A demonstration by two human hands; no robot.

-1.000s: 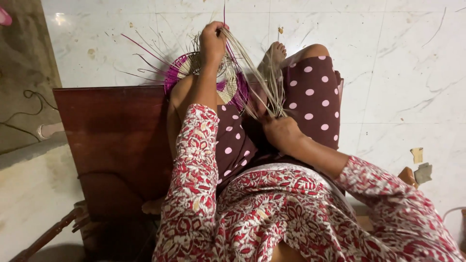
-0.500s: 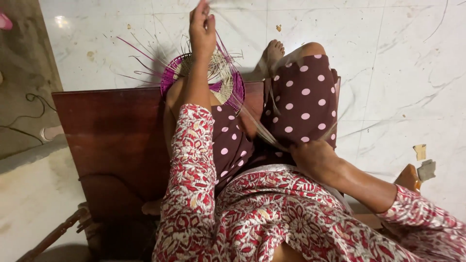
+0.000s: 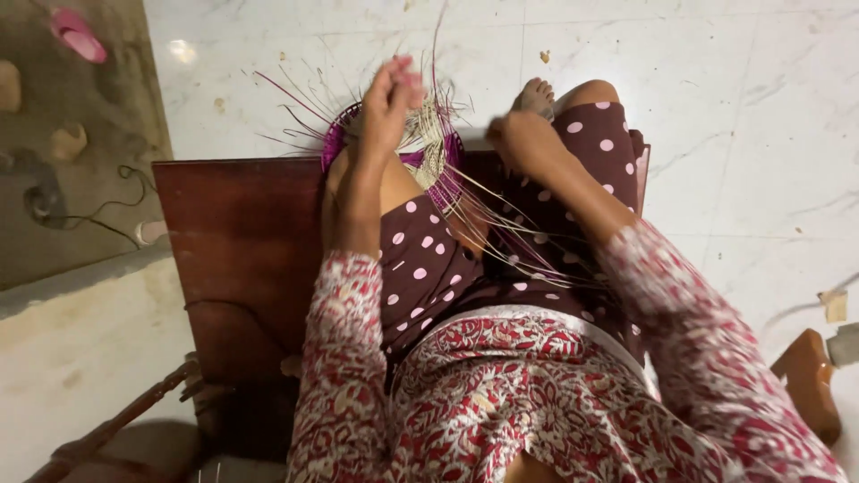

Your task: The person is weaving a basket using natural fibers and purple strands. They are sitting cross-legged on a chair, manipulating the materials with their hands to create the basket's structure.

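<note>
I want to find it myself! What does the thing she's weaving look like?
Start at the dark wooden board on the white floor. At its far edge, by the person's knees, sits a round woven basket between the left hand and right hand. Only it has a purple rim and pale, loose strips sticking out.

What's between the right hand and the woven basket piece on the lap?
Nothing solid. The right hand sits just right of the woven basket, with only the basket's own loose pale strands trailing between them. The left hand is already on the basket.
</note>
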